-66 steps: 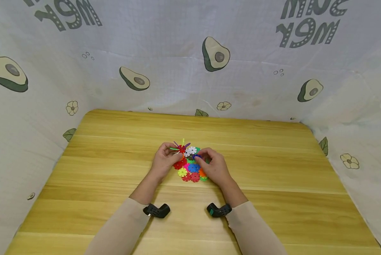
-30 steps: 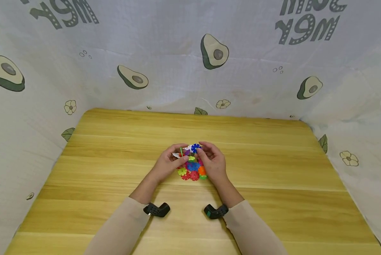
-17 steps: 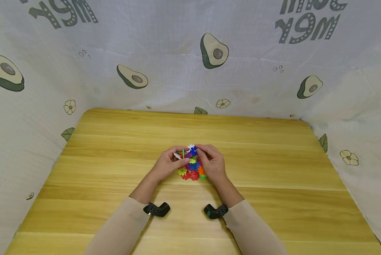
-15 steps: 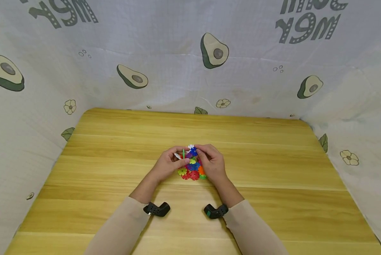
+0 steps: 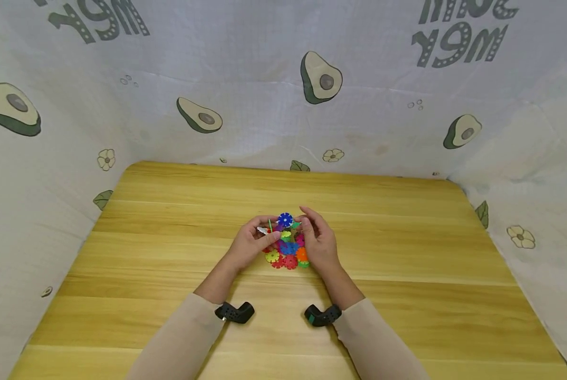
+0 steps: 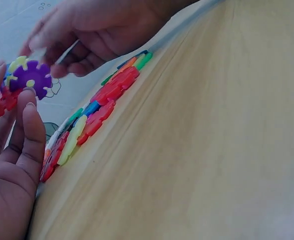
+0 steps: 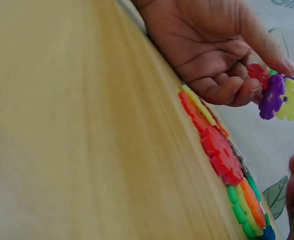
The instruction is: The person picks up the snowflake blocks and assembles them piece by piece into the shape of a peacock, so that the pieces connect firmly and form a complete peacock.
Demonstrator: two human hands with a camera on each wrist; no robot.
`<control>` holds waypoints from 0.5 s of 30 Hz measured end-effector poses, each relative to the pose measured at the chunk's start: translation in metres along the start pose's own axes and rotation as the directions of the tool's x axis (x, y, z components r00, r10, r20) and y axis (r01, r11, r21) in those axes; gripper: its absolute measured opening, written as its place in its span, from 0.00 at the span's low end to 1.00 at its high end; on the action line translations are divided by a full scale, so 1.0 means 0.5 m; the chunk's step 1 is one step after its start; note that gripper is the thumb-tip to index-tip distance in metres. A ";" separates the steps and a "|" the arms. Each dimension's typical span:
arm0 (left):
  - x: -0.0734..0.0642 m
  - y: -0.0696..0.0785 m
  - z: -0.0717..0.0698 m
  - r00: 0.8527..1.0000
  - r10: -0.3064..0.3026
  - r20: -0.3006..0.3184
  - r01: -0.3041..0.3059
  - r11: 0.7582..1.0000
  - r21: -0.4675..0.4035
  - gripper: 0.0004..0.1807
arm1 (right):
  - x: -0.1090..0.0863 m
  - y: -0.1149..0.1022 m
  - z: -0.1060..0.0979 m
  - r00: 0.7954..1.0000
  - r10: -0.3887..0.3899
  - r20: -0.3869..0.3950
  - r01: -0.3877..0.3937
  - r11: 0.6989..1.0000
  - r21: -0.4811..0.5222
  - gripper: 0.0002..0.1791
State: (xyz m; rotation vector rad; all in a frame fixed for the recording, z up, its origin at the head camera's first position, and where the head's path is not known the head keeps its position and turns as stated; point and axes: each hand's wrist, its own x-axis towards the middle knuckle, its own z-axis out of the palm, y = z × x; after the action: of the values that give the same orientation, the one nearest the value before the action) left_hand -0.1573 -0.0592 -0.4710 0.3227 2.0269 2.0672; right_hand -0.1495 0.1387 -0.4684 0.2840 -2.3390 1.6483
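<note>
My left hand (image 5: pixel 252 241) pinches a joined cluster of slotted plastic snowflake discs between thumb and fingers. In the head view, a dark blue disc (image 5: pixel 285 219) stands at the top of this cluster. The left wrist view shows a purple disc (image 6: pixel 31 80) on the cluster, and the right wrist view a yellow disc (image 7: pixel 290 100) beside a purple one. My right hand (image 5: pixel 320 244) is just right of the cluster, thumb and fingers parted, holding nothing visible. Below both hands lies a pile of loose snowflake discs (image 5: pixel 290 262), partly covered by them.
The wooden table (image 5: pixel 387 232) carries the disc pile near its middle. A white cloth (image 5: pixel 264 63) printed with avocados hangs behind the table and along its sides. Black wrist devices (image 5: pixel 236 312) are strapped over both sleeves.
My right hand worked at the blue disc on the cluster, then let go and shifted slightly right, its fingers spreading. The blue disc now faces up, and the left hand still holds the cluster.
</note>
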 end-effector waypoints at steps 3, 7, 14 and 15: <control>0.002 0.000 -0.002 0.999 -0.010 -0.031 0.006 0.995 -0.104 0.23 | 0.003 0.007 -0.001 0.999 0.015 0.038 -0.008 0.984 -0.180 0.11; 0.004 0.002 -0.002 0.998 -0.020 -0.058 0.006 0.974 -0.229 0.24 | 0.002 0.011 -0.001 0.987 0.019 0.162 0.058 0.888 -0.455 0.11; 0.006 -0.001 -0.002 0.997 -0.034 -0.066 0.014 0.961 -0.276 0.19 | -0.002 0.005 -0.001 0.966 0.020 0.259 0.139 0.803 -0.579 0.17; 0.005 -0.002 -0.002 0.997 -0.035 -0.065 0.015 0.958 -0.285 0.19 | -0.002 0.005 -0.001 0.965 0.023 0.260 0.135 0.808 -0.573 0.17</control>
State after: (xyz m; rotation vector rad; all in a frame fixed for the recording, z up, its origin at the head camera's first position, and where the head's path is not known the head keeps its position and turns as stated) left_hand -0.1602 -0.0594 -0.4721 0.1745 1.7232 2.3435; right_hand -0.1493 0.1400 -0.4708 0.4468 -2.8574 0.8139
